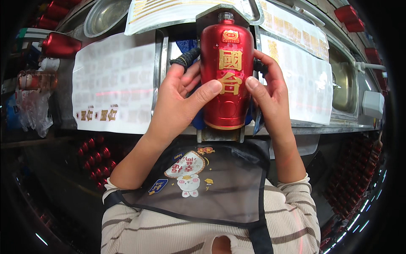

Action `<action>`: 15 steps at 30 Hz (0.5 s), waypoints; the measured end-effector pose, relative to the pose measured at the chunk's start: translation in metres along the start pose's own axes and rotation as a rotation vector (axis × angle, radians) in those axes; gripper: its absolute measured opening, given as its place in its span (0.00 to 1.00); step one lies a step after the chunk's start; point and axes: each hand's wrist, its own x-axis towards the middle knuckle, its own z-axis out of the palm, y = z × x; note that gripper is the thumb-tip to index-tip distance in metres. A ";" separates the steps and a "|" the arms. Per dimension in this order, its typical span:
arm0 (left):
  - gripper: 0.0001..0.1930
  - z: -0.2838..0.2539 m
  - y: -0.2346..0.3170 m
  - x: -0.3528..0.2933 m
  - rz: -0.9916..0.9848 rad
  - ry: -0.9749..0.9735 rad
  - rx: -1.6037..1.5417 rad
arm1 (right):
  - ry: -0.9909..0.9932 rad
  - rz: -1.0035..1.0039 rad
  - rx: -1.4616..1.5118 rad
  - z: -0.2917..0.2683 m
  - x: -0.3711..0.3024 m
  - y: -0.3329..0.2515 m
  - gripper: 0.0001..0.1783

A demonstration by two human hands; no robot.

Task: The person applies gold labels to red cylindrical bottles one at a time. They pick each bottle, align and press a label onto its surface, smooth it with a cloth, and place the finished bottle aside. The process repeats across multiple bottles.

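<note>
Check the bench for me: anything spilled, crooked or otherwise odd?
No spill or damage stands out. The gold characters look straight on the red bottle between left hand and right hand. Only the clear plastic at far left looks untidy: crumpled, while the nearby white sheet lies mostly flat.

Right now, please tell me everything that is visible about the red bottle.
The red bottle is glossy and metallic-looking, with a short, uncapped greyish neck. Its upward face bears a small gold emblem, two large gold characters and, below them, a faint round outline; a gold edge runs along the base. It lies over a metal stand, neck away from the person; whether it rests there is unclear. The left hand and right hand hold its sides, thumbs in front.
</note>
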 end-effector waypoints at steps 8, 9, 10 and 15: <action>0.22 0.000 -0.014 -0.003 0.019 0.021 0.024 | -0.028 -0.035 -0.056 0.002 -0.004 0.004 0.34; 0.22 0.000 -0.014 -0.003 0.019 0.018 0.024 | -0.031 -0.030 -0.046 0.002 -0.004 0.004 0.34; 0.22 0.000 -0.014 -0.003 0.020 0.019 0.025 | -0.034 -0.025 -0.037 0.002 -0.004 0.003 0.34; 0.23 0.000 -0.010 -0.005 0.002 0.010 -0.032 | -0.030 -0.033 -0.003 0.005 -0.004 0.002 0.34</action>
